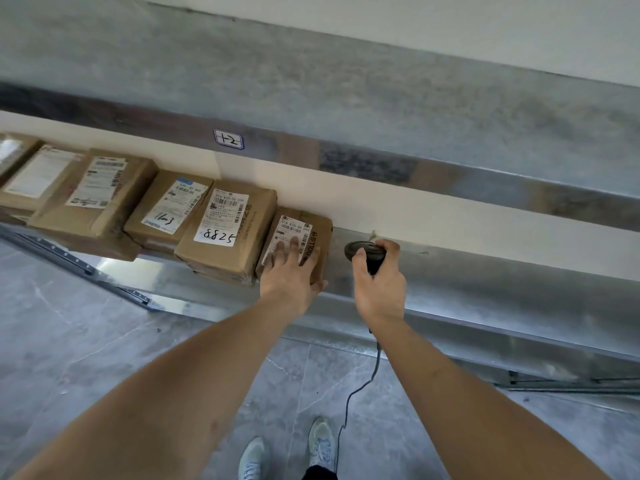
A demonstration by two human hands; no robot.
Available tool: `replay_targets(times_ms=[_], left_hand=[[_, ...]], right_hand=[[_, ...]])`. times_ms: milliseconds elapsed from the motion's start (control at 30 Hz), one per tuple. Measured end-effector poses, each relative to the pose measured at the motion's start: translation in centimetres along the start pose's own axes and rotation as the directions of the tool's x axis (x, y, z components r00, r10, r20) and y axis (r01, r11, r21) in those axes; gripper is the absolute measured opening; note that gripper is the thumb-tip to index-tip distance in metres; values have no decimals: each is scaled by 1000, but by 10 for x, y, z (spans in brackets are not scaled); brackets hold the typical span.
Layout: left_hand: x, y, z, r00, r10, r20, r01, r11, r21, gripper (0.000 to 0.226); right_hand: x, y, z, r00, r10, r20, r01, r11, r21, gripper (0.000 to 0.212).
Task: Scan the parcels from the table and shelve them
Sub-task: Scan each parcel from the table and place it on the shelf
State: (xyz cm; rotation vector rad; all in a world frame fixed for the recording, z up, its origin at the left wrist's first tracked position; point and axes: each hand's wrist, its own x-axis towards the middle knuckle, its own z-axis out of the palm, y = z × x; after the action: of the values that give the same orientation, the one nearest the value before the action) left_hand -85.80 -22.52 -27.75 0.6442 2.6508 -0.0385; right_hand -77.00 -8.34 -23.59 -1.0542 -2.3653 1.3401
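The parcel point(301, 233) lies directly under the left hand point(291, 271): its fingers point(282, 252) are spread flat over the label, thumb hooked at the near right corner, pressing rather than gripping. The box's long axis runs away from the fingers toward the wall, so a straight push would likely seat it deeper, and this hand is plainly the nearer one for that. Touching the fingers' left side sits the box marked 8825 point(225, 230), last of a row point(104, 199) running off leftward. Just right of the parcel, the right hand point(379, 285) is curled round a corded scanner point(367, 252). The shelf point(485, 278) is grey metal, bare beyond the scanner; a tag point(228, 139) marks the beam above, with pale wall behind and grey floor point(69, 341) below.
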Motion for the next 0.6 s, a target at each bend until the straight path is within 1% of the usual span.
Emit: replay_targets(times_ms=[233, 400, 500, 600], left_hand=[[5, 4, -14, 999, -30, 25, 31, 999, -9, 77], [7, 8, -29, 996, -37, 77, 36, 999, 17, 72], [1, 12, -41, 997, -32, 76, 31, 999, 8, 70], [-9, 16, -54, 999, 6, 40, -7, 1000, 23, 68]], right_hand=[[-2, -1, -3, 1000, 5, 20, -5, 1000, -11, 40], [-3, -2, -10, 999, 5, 34, -6, 1000, 13, 38], [-5, -4, -16, 999, -10, 31, 9, 999, 35, 39], [-8, -9, -25, 1000, -21, 21, 20, 998, 57, 37]])
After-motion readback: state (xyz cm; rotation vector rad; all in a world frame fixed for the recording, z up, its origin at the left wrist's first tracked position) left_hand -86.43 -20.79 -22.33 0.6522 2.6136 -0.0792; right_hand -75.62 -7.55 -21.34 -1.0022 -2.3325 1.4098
